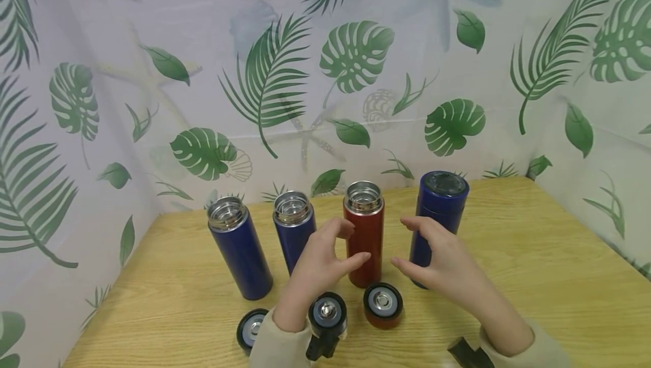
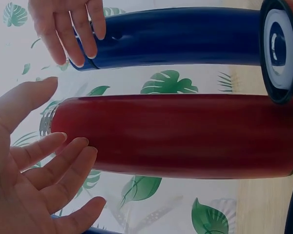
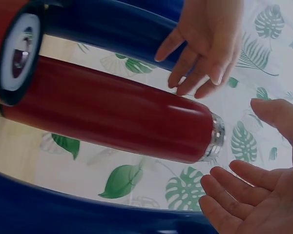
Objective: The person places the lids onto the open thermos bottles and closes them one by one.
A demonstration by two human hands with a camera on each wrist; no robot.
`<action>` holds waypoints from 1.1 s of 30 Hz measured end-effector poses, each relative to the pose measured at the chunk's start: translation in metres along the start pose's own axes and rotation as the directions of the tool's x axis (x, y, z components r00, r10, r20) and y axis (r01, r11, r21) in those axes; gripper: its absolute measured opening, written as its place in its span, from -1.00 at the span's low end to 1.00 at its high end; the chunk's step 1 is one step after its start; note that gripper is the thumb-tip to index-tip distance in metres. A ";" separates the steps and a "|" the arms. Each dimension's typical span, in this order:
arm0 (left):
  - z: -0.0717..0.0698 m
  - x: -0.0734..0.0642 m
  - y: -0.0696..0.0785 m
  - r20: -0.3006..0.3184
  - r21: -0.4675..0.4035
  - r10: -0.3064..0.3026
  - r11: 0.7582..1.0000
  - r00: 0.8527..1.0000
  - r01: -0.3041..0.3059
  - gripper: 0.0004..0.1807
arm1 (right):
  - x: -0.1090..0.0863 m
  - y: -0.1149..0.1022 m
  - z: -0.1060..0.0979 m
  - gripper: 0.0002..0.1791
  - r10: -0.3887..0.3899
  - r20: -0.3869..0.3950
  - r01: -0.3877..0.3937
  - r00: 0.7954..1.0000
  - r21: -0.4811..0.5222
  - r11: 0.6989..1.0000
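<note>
An uncapped red vacuum flask (image 1: 367, 224) stands on the counter (image 1: 534, 260); left of it, two uncapped blue flasks (image 1: 241, 260); right of it, a capped blue flask (image 1: 441, 204). Just before it lies an upturned red lid (image 1: 383, 304). The left grip (image 1: 322, 255) partly overlaps it; the right grip (image 1: 443, 260) curves at its right.

Your surface (image 1: 534, 277): yellowish wood grain. Toward far edge, you have upright bottles: open blue bottle (image 1: 241, 258) nearest left edge, second blue bottle (image 1: 290, 238), also open, open red bottle (image 1: 372, 232), capped blue bottle (image 1: 443, 204) nearest right edge. Nearer your edge, upturned lids: partly hidden left lid (image 1: 248, 331), middle lid (image 1: 327, 312), red-sided lid (image 1: 383, 304) by red bottle.
</note>
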State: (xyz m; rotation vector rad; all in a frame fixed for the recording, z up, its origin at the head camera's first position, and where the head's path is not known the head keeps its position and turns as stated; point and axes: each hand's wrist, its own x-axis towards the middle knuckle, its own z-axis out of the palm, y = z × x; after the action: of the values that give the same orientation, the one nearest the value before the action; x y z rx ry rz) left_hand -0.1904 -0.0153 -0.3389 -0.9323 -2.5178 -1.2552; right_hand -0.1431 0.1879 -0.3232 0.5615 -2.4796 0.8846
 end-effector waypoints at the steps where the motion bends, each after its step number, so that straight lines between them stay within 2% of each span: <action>1: 0.001 0.000 0.000 0.003 0.000 -0.002 1.000 1.000 0.002 -0.58 | 0.000 0.001 0.001 -0.40 0.000 0.007 0.000 1.000 0.001 1.000; 8: 0.005 -0.002 0.002 0.040 0.009 -0.033 0.999 0.999 0.033 -0.56 | -0.002 0.008 0.010 -0.39 -0.002 0.051 0.003 0.999 -0.014 1.000; 16: 0.005 -0.001 -0.002 0.027 0.015 -0.016 1.000 1.000 0.016 -0.57 | 0.000 0.015 0.021 -0.38 0.041 0.130 -0.042 0.991 0.002 0.999; 23: 0.004 -0.001 -0.003 0.024 0.025 -0.002 1.000 1.000 0.001 -0.57 | 0.000 0.016 0.030 -0.36 0.089 0.200 -0.094 0.976 0.014 0.995; 29: 0.004 -0.001 -0.004 0.017 0.035 0.012 0.999 1.000 -0.013 -0.58 | 0.000 0.018 0.039 -0.41 0.040 0.252 -0.053 0.967 0.042 0.998; 33: 0.003 -0.001 -0.003 0.019 0.037 -0.001 0.999 1.000 0.000 -0.57 | -0.001 0.018 0.046 -0.43 0.018 0.277 -0.029 0.961 0.036 0.999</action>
State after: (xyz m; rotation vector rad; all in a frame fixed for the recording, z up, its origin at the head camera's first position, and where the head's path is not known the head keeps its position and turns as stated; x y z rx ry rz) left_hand -0.1906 -0.0147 -0.3431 -0.9396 -2.5464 -1.2015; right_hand -0.1640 0.1708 -0.3642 0.7144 -2.7274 0.9209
